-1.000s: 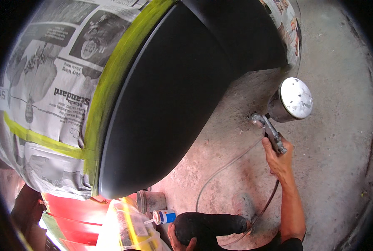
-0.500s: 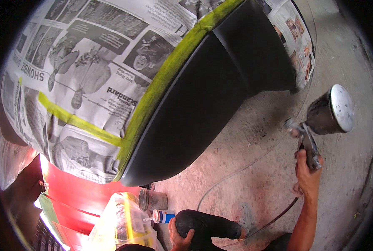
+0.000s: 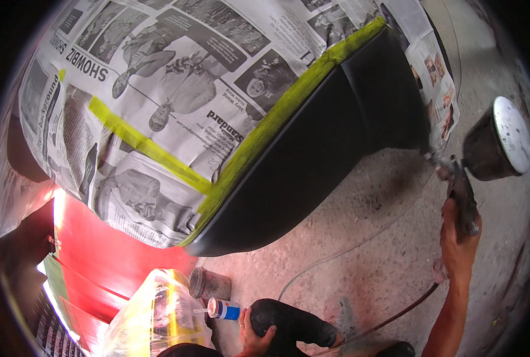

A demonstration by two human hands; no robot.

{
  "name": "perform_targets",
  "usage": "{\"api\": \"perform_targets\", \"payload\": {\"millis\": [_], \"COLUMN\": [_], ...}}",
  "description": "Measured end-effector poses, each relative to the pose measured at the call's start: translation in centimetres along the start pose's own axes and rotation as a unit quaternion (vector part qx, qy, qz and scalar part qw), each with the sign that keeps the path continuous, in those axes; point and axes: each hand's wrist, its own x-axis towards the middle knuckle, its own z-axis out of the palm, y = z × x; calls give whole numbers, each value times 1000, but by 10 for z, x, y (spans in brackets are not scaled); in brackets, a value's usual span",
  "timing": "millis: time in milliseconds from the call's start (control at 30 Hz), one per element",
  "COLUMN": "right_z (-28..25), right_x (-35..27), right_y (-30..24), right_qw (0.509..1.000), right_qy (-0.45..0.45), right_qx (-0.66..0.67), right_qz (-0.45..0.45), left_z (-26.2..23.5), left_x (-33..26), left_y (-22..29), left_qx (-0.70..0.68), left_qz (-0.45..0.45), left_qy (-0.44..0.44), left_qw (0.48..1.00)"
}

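My right hand is wrapped round the handle of a spray gun, which has a dark cup with a pale, spotted lid. The nozzle points left, close to the lower right corner of a black curved panel resembling a bumper. A hose trails from the gun down past my leg. Yellow-green masking tape borders the panel's upper edge, and newspaper covers the surface beyond it. Fingers apart and holding nothing, my left hand rests on my bent knee.
Left of my knee lies a small white-and-blue can, beside a grimy bucket and a plastic-wrapped bundle with yellow tape. A red panel stands at left. A thin cord crosses the concrete floor.
The spray gun has moved up and right, its nozzle now nearer the panel's lower right corner. My view has shifted, so the panel sits further right. My left hand stays on the knee.
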Motion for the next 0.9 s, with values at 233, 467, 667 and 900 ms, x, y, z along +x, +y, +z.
{"api": "perform_targets", "payload": {"millis": [233,467,667,900], "right_z": [-26,-15,-34,-30], "right_x": [1,36,29,76], "right_y": [-41,-66,-87,-127], "right_qw": [994,989,992,987], "right_qy": [-84,51,-121,14], "right_qx": [29,-139,37,-147], "right_qz": [64,-23,-25,-59], "left_z": [1,-4,-5,3], "left_x": [0,0,0,2], "left_y": [-6,-5,-3,-10], "left_qx": [0,4,12,1], "left_qz": [0,-17,-37,-22], "left_qy": [-3,-11,-25,-29], "left_qw": [1000,1000,999,999]}}
